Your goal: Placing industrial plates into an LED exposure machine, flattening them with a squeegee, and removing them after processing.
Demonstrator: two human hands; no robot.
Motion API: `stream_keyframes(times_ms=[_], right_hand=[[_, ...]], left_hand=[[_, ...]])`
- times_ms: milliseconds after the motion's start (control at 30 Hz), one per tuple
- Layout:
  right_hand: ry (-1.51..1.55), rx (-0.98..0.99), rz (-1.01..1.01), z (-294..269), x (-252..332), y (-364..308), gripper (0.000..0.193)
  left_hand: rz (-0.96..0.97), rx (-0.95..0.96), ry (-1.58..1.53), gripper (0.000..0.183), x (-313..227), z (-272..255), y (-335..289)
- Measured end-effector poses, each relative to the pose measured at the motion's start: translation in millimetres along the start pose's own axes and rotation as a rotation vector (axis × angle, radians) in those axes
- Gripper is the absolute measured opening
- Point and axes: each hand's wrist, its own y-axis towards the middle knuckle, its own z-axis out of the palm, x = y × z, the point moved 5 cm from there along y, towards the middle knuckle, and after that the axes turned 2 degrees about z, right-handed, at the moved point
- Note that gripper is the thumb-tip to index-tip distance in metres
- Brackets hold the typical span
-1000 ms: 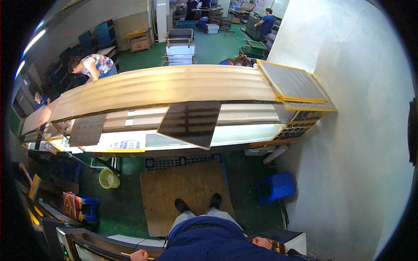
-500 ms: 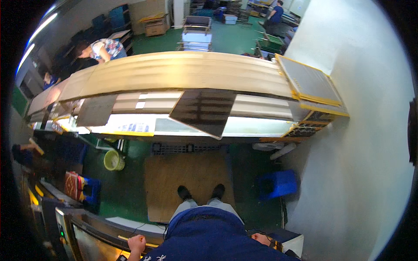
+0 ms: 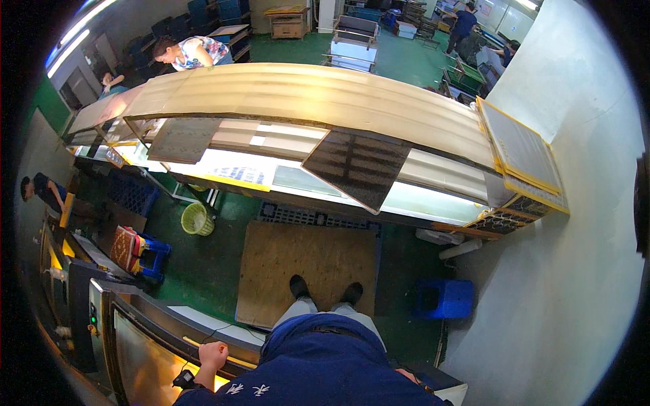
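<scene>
My left hand is closed, knuckles up, at my left side. A dark band with a small box sits on that wrist. The hand is over the edge of a machine with a glowing, yellow-lit panel, next to a yellow bar. Whether anything is inside the fingers is hidden. Only a sliver of my right hand shows past my dark blue top, and its fingers are out of sight. A white-edged box stands beside it.
My feet stand on a brown board. Ahead runs a long lit bench with a dark panel leaning on it. A blue stool is at right, a green basket at left. Beyond the bench a person bends down.
The view has shifted, so the bench and floor sit farther right. My left hand stays closed beside the machine. My right hand is more hidden behind my body than before.
</scene>
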Motion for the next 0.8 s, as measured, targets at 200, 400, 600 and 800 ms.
stream_keyframes(times_ms=[200,400,600,800], right_hand=[[0.008,-0.002,-0.07,3.2,-7.5,9.1,0.044],[-0.02,0.018,-0.038,1.2,-2.6,4.1,0.045],[-0.015,-0.002,-0.038,-6.0,5.9,2.1,0.045],[-0.014,-0.012,-0.038,-8.5,10.4,0.3,0.045]], left_hand=[[-0.025,0.036,0.008,0.026,1.2,2.8,0.7],[-0.015,0.003,-0.003,0.025,0.8,2.7,0.5],[0.007,-0.037,-0.013,0.024,-0.3,0.1,0.0],[0.003,-0.039,-0.041,0.024,2.0,2.8,0.8]])
